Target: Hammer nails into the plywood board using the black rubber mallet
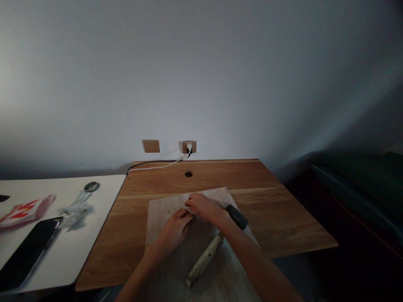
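A pale wooden board (170, 268) lies on the brown table under both hands. My left hand (175, 226) rests on its far half, fingers bent and pressed together. Right against those fingertips, my right hand (203, 205) is curled closed from above. Whatever the fingers hold is hidden or too small to make out. Small dark specks show on the board beside them. Beneath my right forearm lies a tool with a pale, dark-spotted handle (204, 260). A dark flat piece (236, 217) shows beyond the forearm, in line with the handle, perhaps its blade; the forearm covers the join.
The wooden table (283, 222) ends at the right. To the left, a white table (94, 235) bears a dark phone-like slab (28, 251), crumpled plastic (75, 214), a tape roll (91, 186) and a pink-red packet (28, 212). Cables (157, 167) run to a wall socket (189, 147).
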`<state>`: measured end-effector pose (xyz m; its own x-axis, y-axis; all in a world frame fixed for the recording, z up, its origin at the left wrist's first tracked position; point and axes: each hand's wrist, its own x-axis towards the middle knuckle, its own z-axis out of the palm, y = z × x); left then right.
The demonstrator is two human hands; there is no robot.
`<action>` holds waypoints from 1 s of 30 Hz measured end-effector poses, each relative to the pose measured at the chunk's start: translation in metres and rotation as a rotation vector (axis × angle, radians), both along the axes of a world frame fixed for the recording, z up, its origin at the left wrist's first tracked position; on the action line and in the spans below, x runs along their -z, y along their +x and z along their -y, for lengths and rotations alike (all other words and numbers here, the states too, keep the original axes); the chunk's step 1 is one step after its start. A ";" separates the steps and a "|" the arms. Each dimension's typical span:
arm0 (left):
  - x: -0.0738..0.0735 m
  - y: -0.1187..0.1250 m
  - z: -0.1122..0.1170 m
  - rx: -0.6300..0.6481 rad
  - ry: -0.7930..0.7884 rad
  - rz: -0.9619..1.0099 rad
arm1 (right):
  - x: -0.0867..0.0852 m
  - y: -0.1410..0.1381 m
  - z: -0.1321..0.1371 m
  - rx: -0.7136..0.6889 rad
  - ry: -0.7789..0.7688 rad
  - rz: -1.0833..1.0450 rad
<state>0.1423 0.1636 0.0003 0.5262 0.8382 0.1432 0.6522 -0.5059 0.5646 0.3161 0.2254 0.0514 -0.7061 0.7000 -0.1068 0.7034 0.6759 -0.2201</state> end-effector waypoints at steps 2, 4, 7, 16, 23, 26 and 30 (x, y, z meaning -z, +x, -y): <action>0.000 0.000 -0.003 0.004 0.007 -0.016 | 0.001 0.001 0.001 -0.008 0.006 -0.011; 0.000 0.000 -0.005 0.003 0.014 -0.021 | 0.002 0.000 0.001 -0.020 0.007 -0.034; -0.002 -0.001 -0.005 -0.020 0.016 -0.031 | 0.000 -0.002 -0.003 -0.041 -0.007 -0.085; -0.022 0.012 -0.021 -0.120 0.004 -0.196 | -0.022 0.052 -0.003 0.228 0.052 -0.416; -0.034 0.041 -0.048 -0.127 -0.039 -0.312 | -0.005 0.098 0.054 0.443 0.018 -0.616; -0.037 0.037 -0.047 -0.171 -0.062 -0.314 | 0.000 0.097 0.068 0.459 -0.036 -0.650; -0.037 0.011 -0.032 -0.225 -0.069 -0.267 | 0.003 0.079 0.063 0.376 -0.178 -0.629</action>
